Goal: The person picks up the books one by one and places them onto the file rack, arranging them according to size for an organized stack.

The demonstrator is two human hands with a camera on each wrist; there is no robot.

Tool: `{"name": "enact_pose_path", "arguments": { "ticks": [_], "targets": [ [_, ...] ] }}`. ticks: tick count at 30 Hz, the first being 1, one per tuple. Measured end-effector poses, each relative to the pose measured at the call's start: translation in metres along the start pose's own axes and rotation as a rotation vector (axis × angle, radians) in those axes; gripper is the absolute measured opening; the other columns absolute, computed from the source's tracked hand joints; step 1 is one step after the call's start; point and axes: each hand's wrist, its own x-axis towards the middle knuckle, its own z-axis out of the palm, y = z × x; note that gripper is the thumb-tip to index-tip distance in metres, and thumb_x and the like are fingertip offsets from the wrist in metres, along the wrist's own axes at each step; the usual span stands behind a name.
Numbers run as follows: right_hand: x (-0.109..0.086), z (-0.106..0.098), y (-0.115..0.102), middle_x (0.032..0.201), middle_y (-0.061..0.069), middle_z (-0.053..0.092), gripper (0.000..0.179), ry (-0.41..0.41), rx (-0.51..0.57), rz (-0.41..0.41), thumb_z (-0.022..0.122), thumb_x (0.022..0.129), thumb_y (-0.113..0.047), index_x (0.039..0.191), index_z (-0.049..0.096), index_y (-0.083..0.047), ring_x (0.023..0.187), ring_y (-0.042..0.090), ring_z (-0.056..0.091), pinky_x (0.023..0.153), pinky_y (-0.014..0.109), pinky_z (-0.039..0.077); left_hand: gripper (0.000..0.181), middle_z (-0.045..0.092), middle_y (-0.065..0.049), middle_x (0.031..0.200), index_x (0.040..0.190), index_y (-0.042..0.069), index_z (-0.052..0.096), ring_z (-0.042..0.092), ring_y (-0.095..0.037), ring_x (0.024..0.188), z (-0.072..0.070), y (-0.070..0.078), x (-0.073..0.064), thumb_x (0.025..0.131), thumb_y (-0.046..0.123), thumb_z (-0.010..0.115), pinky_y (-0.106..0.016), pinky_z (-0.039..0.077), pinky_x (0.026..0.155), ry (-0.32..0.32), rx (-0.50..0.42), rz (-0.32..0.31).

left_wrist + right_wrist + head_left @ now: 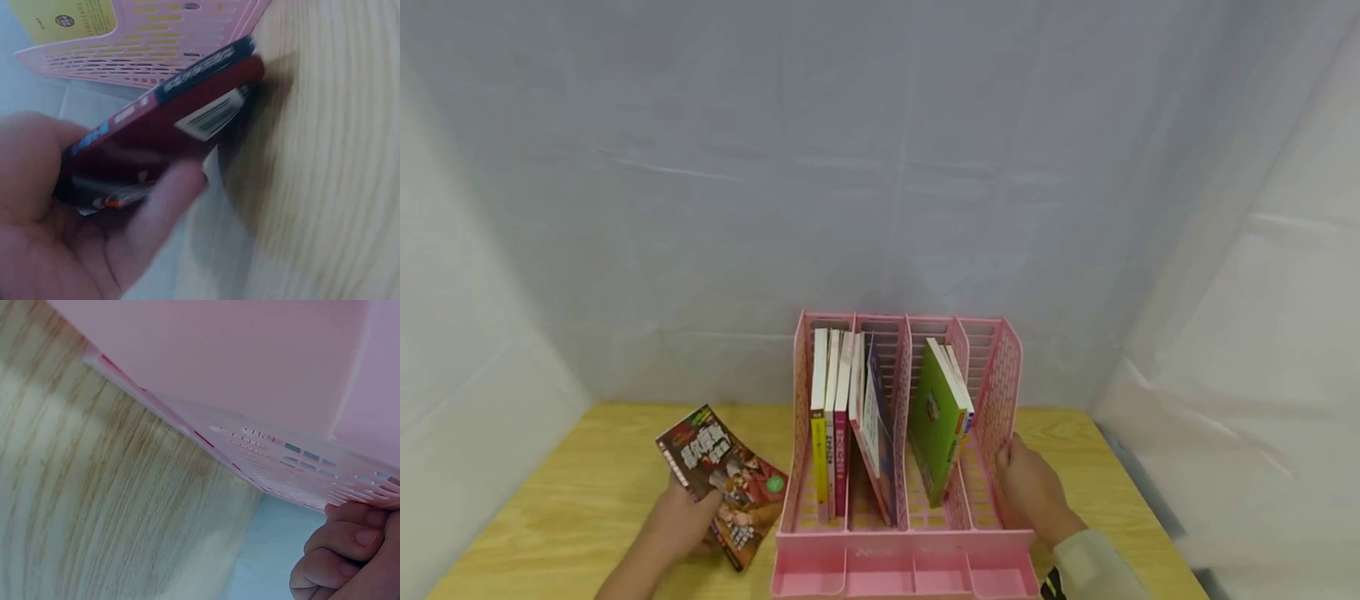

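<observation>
My left hand holds a paperback book by its edge, tilted just left of the pink desk organizer. The cover is dark brown with pictured figures. In the left wrist view its maroon back shows a barcode label, and a finger lies along it. My right hand grips the organizer's right side panel, its fingers curled at the panel's edge. Several books stand in the left slot, thin ones lean in the second, and a green book leans in the third.
The organizer stands on a light wooden table, with low front trays along its near side. White sheeting hangs behind the table and along both sides. Slatted walls divide the organizer's slots.
</observation>
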Motion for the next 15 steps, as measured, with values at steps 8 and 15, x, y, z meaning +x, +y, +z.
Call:
{"name": "enact_pose_path", "arguments": {
  "ticks": [8, 15],
  "targets": [
    [0.000, 0.000, 0.001, 0.072, 0.008, 0.059, 0.045, -0.001, 0.007, 0.000, 0.032, 0.113, -0.028, 0.138, 0.052, 0.003, 0.064, 0.021, 0.054, 0.066, 0.046, 0.052, 0.059, 0.051, -0.037, 0.144, 0.156, -0.004, 0.032, 0.060, -0.050, 0.121, -0.006, 0.028, -0.016, 0.109, 0.027, 0.047, -0.062, 0.051, 0.098, 0.172, 0.053, 0.058],
    [-0.001, -0.001, -0.001, 0.071, 0.006, 0.055, 0.046, -0.026, 0.041, 0.016, 0.031, 0.113, -0.028, 0.141, 0.050, 0.004, 0.060, 0.020, 0.050, 0.061, 0.039, 0.048, 0.047, 0.064, -0.005, 0.127, 0.147, -0.003, 0.045, 0.060, -0.012, 0.112, -0.004, 0.088, -0.046, 0.104, 0.012, 0.054, -0.019, 0.048, 0.091, 0.680, -0.211, 0.305]
  ]
}}
